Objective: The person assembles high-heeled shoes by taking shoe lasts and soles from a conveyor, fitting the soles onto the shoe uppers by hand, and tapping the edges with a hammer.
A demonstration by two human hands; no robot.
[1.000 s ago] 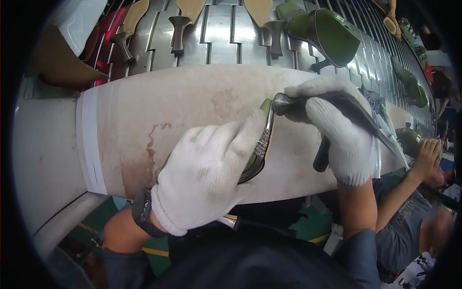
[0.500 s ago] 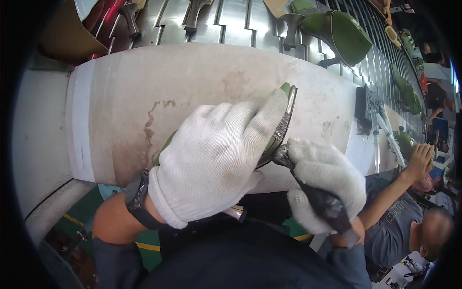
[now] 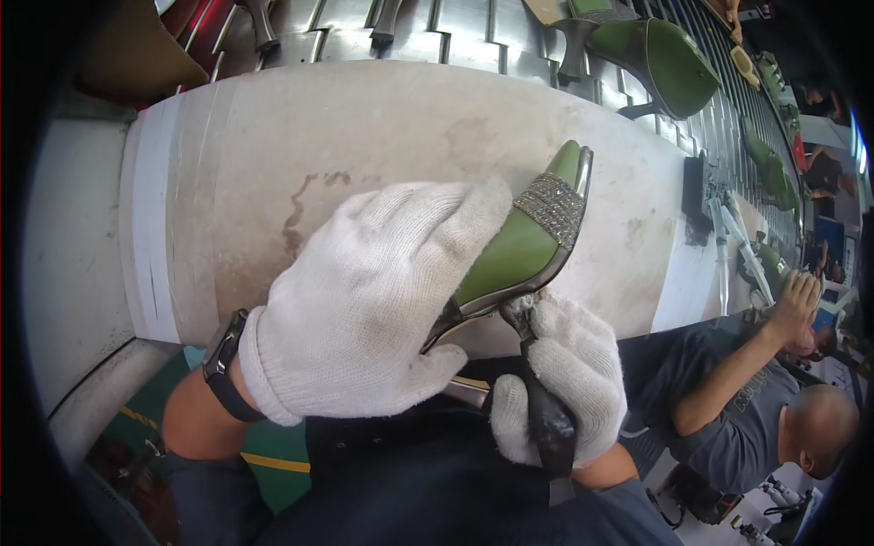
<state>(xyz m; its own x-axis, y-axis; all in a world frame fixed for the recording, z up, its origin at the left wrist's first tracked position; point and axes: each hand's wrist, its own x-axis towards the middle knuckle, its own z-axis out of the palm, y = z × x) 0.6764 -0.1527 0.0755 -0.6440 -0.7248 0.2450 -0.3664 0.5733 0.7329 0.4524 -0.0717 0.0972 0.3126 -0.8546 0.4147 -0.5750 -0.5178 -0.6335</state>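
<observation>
My left hand (image 3: 360,300), in a white knit glove, grips a green high-heeled shoe (image 3: 510,250) by its rear half and partly hides it. A glittering stone band (image 3: 553,209) crosses the shoe near its pointed toe, and a dark shiny edge runs along the sole. The heel (image 3: 469,391) sticks out below my left hand. My right hand (image 3: 583,373), gloved too, is wrapped round a dark-handled tool (image 3: 551,423) with a flat metal piece at its lower end. The tool's upper end meets the sole's edge; its kind is unclear.
Beyond the beige bench top (image 3: 382,118) runs a slatted metal conveyor (image 3: 473,32) carrying green shoes (image 3: 660,68). A black block (image 3: 696,187) and clear syringe-like tubes (image 3: 746,250) lie at the right. A co-worker (image 3: 756,409) sits at the right, arm raised.
The shoe has been turned so that its green upper and stone band now face up. It has shifted slightly right. My right hand and the tool have moved left and down along the sole.
</observation>
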